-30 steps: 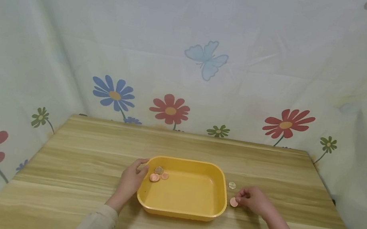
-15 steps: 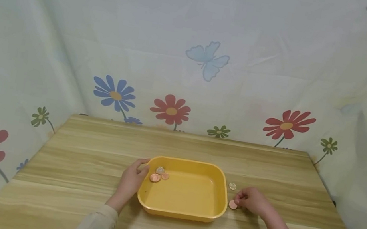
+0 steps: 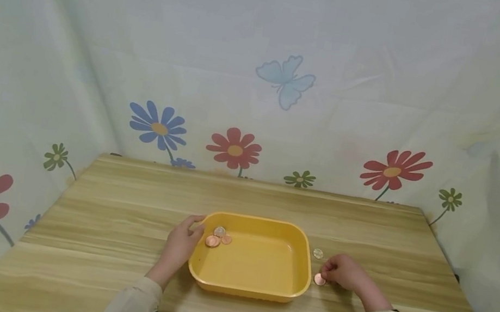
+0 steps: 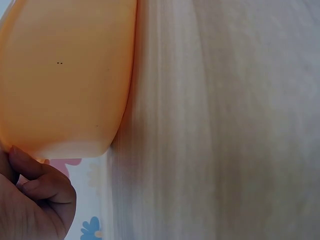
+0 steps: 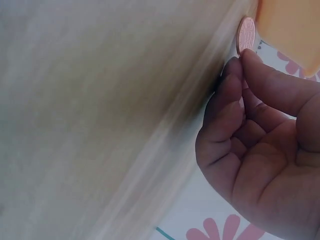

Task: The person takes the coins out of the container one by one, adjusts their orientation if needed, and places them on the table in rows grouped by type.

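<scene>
A yellow tray (image 3: 247, 290) sits mid-table with three coins (image 3: 218, 237) in its far left corner. My left hand (image 3: 183, 241) holds the tray's left rim, thumb at the edge; in the left wrist view the left hand (image 4: 35, 200) touches the tray (image 4: 65, 75) from outside. Just right of the tray, my right hand (image 3: 344, 271) pinches a copper coin (image 3: 320, 279) at the table surface. In the right wrist view the thumb and a fingertip of the right hand (image 5: 240, 62) meet on the copper coin (image 5: 246, 36), beside the tray corner (image 5: 290, 25).
A silver coin (image 3: 318, 253) lies on the wooden table (image 3: 109, 287) just beyond the right hand, close to the tray's right side. Flowered fabric walls (image 3: 283, 78) close in the table at the back and both sides.
The right hand has drawn the copper coin slightly nearer to me along the tray's right side. The left hand and tray have stayed put.
</scene>
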Tool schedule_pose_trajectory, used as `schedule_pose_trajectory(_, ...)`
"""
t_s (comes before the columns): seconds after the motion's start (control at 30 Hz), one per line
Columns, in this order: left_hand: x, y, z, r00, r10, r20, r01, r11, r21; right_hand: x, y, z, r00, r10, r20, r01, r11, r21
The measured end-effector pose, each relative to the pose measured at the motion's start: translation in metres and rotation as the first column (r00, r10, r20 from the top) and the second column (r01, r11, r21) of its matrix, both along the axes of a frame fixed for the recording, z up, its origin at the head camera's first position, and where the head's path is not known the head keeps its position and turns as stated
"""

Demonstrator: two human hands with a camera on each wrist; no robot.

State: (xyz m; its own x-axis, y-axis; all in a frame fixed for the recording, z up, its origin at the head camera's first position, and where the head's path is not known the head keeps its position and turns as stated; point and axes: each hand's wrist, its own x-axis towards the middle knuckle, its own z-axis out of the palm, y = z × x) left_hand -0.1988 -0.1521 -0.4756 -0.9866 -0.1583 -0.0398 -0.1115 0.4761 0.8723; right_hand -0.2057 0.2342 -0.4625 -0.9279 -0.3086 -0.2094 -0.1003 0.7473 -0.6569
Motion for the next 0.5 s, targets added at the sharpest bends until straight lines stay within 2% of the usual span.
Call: schedule_pose_trajectory(0.5,-0.0001,0.0012,-0.0007,1.0,0.008,-0.008,-0.008,1.0,-0.01,-0.0053,-0.0031,0.0021,0.999,0.011,-0.053,-0.007,0.997,0.08)
